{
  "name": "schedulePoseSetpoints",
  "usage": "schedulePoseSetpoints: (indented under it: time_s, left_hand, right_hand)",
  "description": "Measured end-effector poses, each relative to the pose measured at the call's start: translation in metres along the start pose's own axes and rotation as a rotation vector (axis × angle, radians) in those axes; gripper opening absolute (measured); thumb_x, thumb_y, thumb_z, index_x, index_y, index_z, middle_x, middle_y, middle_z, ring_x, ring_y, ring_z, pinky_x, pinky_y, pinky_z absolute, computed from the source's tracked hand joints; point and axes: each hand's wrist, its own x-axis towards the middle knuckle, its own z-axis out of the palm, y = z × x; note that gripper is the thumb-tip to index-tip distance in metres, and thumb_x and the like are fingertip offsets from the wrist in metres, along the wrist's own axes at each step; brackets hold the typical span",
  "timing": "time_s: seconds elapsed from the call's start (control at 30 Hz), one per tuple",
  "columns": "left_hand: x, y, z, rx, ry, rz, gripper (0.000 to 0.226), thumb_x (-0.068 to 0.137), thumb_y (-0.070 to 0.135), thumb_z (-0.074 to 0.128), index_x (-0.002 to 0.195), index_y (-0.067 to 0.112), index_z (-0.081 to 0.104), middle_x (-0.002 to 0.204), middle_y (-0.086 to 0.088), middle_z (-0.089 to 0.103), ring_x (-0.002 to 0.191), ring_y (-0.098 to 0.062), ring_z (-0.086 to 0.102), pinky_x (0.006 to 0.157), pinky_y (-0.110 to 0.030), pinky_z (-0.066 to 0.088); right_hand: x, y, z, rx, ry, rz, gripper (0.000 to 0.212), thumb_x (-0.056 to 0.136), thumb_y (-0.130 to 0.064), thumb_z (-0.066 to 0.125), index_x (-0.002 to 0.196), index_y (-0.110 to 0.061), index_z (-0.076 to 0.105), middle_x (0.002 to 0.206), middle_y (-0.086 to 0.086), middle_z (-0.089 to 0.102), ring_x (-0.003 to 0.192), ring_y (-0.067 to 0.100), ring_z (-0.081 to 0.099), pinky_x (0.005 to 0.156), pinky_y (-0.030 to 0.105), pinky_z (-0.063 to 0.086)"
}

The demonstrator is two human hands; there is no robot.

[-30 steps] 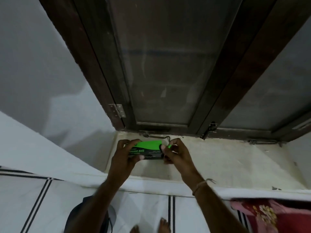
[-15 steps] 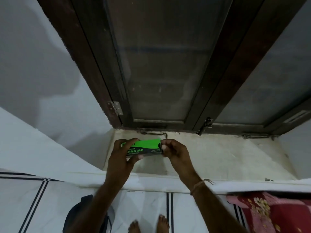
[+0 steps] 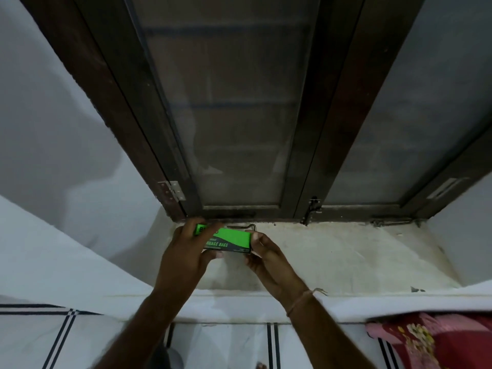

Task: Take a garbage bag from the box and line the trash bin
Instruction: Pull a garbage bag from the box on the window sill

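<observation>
Holding: left hand [image 3: 186,251] and right hand [image 3: 266,255] each grasp an end of the flat green-and-black cardboard garbage-bag box [image 3: 229,239], raised just over the pale stone sill's [image 3: 346,257] back-left corner. Step: box retrieval. Next, likely opening an end flap.

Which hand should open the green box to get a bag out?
Probably the right hand: its fingers sit at the box's free end, while the left hand wraps the other end, steadying it.
</observation>
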Motion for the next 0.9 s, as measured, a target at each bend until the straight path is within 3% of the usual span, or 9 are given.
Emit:
schedulePoseSetpoints:
  time_s: [0.13,0.2,0.33,0.47,0.57,0.67,0.8,0.83,0.9]
  left_hand:
    - [-0.009,-0.011,0.008,-0.185,-0.018,-0.105,0.054,0.088,0.024,0.080,0.139,0.024,0.062,0.140,-0.006,0.051,0.116,-0.020,0.060,0.088,-0.026,0.058]
    - [-0.014,-0.012,0.012,-0.212,-0.014,-0.151,0.054,0.088,0.021,0.079,0.139,0.022,0.062,0.136,-0.006,0.051,0.111,-0.015,0.060,0.087,-0.013,0.049]
    - [-0.020,-0.014,0.017,-0.281,0.030,-0.257,0.052,0.089,0.017,0.078,0.138,0.019,0.062,0.133,-0.008,0.049,0.109,-0.016,0.057,0.087,-0.024,0.050]
    - [-0.019,-0.014,0.027,-0.251,-0.016,-0.211,0.051,0.090,0.017,0.077,0.139,0.017,0.062,0.134,-0.005,0.048,0.108,-0.014,0.057,0.086,-0.011,0.046]
    - [-0.017,-0.025,0.032,-0.271,0.011,-0.298,0.050,0.092,0.017,0.075,0.139,0.015,0.061,0.136,-0.014,0.049,0.110,-0.022,0.060,0.090,-0.025,0.051]
    - [-0.013,-0.034,0.043,-0.290,-0.026,-0.344,0.049,0.093,0.015,0.073,0.140,0.012,0.060,0.139,-0.020,0.047,0.116,-0.029,0.060,0.092,-0.032,0.052]
    - [-0.011,-0.043,0.059,-0.227,-0.090,-0.400,0.050,0.095,0.015,0.070,0.144,0.014,0.058,0.149,-0.020,0.045,0.128,-0.034,0.057,0.097,-0.036,0.051]
    - [-0.012,-0.046,0.062,-0.203,-0.108,-0.408,0.052,0.095,0.016,0.070,0.145,0.016,0.057,0.154,-0.019,0.042,0.134,-0.035,0.053,0.101,-0.042,0.053]
    - [-0.013,-0.046,0.064,-0.128,-0.123,-0.416,0.057,0.094,0.021,0.072,0.149,0.022,0.055,0.162,-0.017,0.036,0.144,-0.037,0.042,0.105,-0.052,0.052]
  right_hand:
    - [0.004,0.000,-0.007,-0.141,0.027,-0.053,0.005,0.094,-0.014,0.066,0.096,-0.015,0.071,0.096,0.004,0.072,0.088,0.015,0.062,0.072,0.023,0.054]
    - [0.006,-0.001,-0.011,-0.236,0.057,-0.088,0.008,0.097,-0.009,0.064,0.100,-0.010,0.072,0.099,0.006,0.074,0.094,0.018,0.066,0.076,0.024,0.055]
    - [0.005,-0.005,-0.021,-0.309,0.105,-0.128,0.016,0.099,-0.008,0.061,0.112,-0.003,0.070,0.104,0.007,0.075,0.092,0.012,0.071,0.077,0.025,0.055]
    - [0.005,-0.003,-0.022,-0.366,0.112,-0.140,0.015,0.094,-0.004,0.067,0.105,0.006,0.070,0.098,0.016,0.071,0.093,0.024,0.068,0.075,0.027,0.061]
    - [0.006,-0.008,-0.033,-0.301,0.292,-0.212,0.016,0.092,-0.001,0.069,0.104,0.010,0.071,0.101,0.019,0.072,0.099,0.028,0.067,0.074,0.024,0.061]
    - [0.002,-0.009,-0.039,-0.257,0.372,-0.261,0.027,0.090,-0.004,0.071,0.115,0.008,0.071,0.116,0.024,0.072,0.110,0.031,0.068,0.092,0.035,0.061]
    - [-0.006,-0.012,-0.047,-0.183,0.459,-0.351,0.059,0.070,-0.042,0.085,0.114,-0.004,0.074,0.115,0.019,0.075,0.117,0.035,0.067,0.103,0.046,0.054]
    - [-0.009,-0.012,-0.048,-0.178,0.439,-0.355,0.059,0.072,-0.042,0.084,0.116,-0.004,0.074,0.116,0.019,0.075,0.118,0.034,0.067,0.104,0.045,0.054]
    - [-0.012,-0.010,-0.047,-0.191,0.388,-0.346,0.040,0.088,-0.020,0.074,0.122,0.000,0.070,0.121,0.022,0.072,0.122,0.038,0.064,0.106,0.046,0.053]
